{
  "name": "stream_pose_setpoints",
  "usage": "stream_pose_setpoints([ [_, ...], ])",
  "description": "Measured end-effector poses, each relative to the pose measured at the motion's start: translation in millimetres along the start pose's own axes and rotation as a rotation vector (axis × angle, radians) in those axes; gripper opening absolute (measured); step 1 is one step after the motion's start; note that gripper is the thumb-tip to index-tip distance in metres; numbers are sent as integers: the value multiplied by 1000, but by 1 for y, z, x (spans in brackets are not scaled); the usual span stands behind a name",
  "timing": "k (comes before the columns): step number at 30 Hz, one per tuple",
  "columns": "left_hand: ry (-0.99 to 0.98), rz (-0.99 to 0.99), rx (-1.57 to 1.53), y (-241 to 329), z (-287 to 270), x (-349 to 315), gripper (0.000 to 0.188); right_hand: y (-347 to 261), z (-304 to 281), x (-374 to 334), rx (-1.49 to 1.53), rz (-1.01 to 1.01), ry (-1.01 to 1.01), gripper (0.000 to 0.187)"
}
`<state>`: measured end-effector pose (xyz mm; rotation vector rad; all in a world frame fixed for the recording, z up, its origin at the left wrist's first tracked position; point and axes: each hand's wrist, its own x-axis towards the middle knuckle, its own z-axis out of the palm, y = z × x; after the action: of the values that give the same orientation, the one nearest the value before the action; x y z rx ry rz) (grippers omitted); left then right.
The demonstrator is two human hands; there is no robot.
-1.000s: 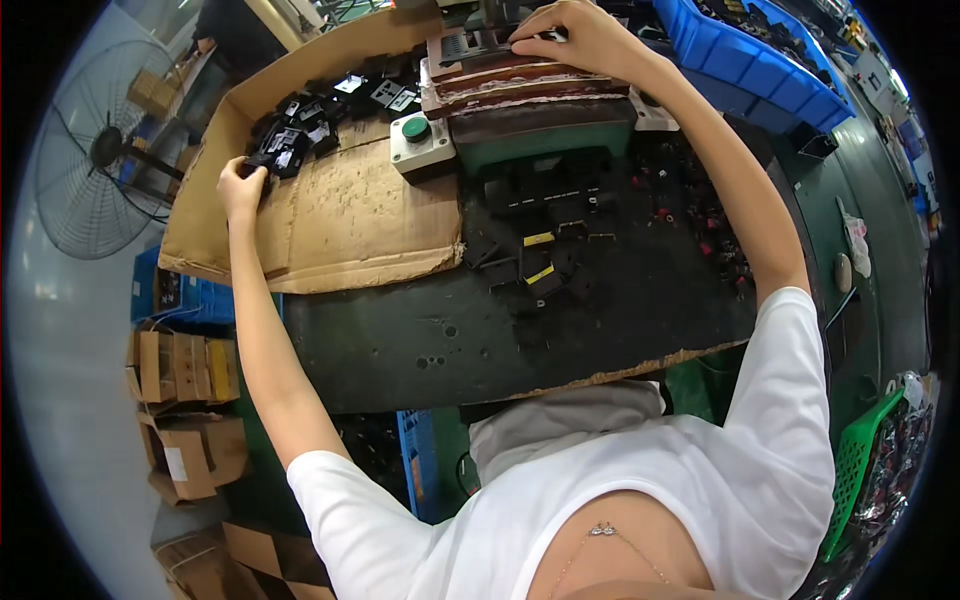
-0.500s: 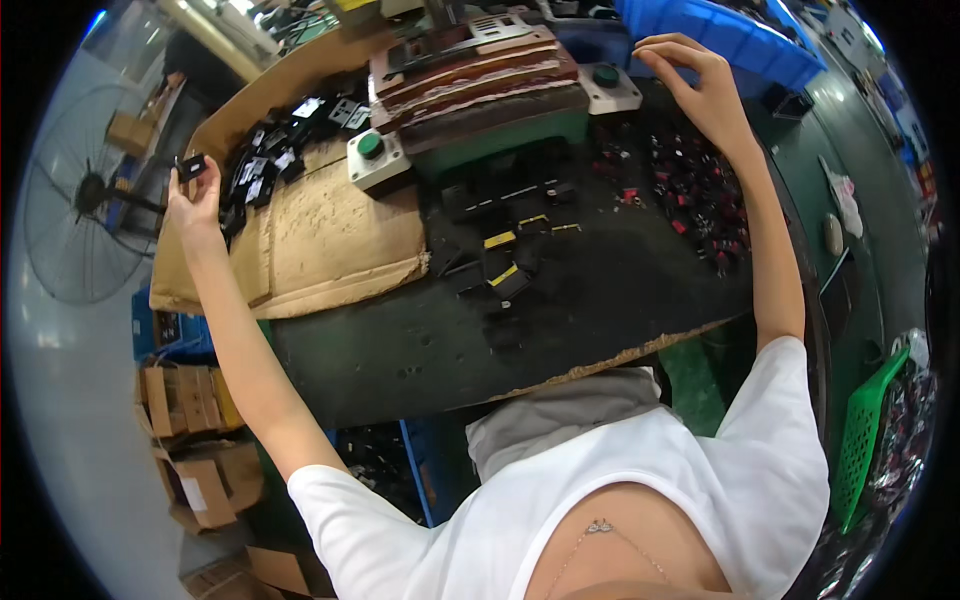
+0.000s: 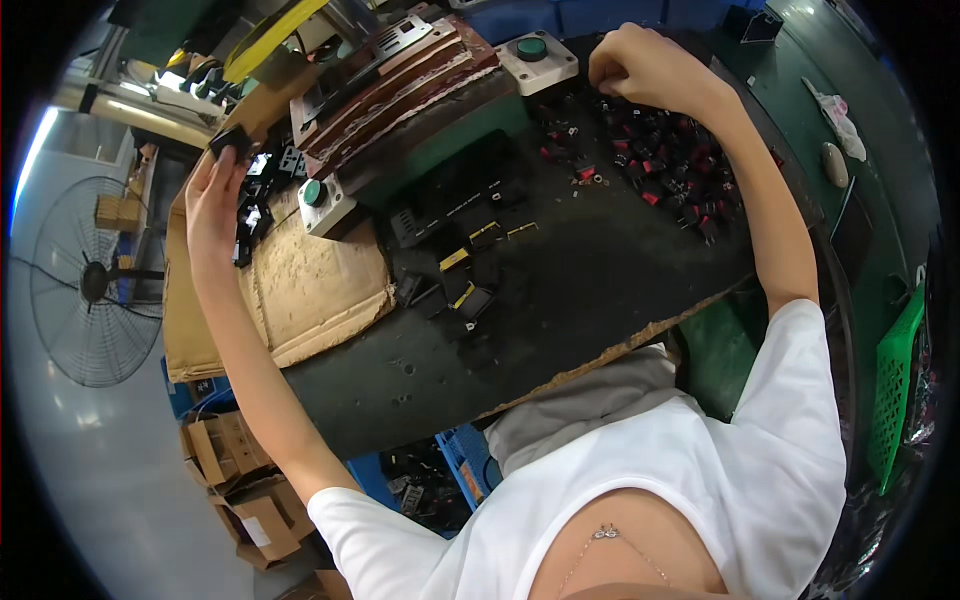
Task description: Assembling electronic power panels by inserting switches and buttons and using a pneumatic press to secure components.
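My left hand (image 3: 213, 205) is raised at the far left, over the edge of the cardboard. Its fingers pinch a small black plastic part (image 3: 231, 140). Beyond and beside it lies a heap of black plastic parts (image 3: 255, 217) with silvery faces. My right hand (image 3: 655, 68) is at the back right, above a pile of small red and black parts (image 3: 665, 170). Its fingers are curled inward, and whatever may be between them is hidden. Between the hands, several black parts with yellow strips (image 3: 470, 298) lie on the dark table (image 3: 560, 310).
A press-like block with reddish-brown layers (image 3: 390, 105) stands at the back, flanked by white boxes with green buttons, one left (image 3: 325, 208), one right (image 3: 537, 65). Cardboard (image 3: 315, 300) covers the left side. A fan (image 3: 95, 282) stands left; a green basket (image 3: 893, 390) is at right.
The view has swung to the right. The left hand still holds the black part, now turned more upright. The right hand's fingers have curled in and the hand has lowered toward the red and black pile.
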<state>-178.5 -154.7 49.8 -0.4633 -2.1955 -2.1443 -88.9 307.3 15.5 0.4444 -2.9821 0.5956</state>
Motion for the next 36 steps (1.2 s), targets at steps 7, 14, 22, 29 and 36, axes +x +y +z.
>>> stream_pose_setpoints([
  [7,-79,140,365,12,99,0,42,1,15,-3,-24,-23,-79,19],
  [14,-157,445,745,7,125,27,37,4,24,-1,38,-37,-97,21],
  [22,-160,449,927,-4,133,46,31,-3,17,2,182,-50,-128,18],
  [29,-223,652,1130,-11,122,54,26,10,23,9,303,-233,-121,19],
  [36,-209,539,1036,7,144,35,22,3,16,7,329,-269,-159,27],
])
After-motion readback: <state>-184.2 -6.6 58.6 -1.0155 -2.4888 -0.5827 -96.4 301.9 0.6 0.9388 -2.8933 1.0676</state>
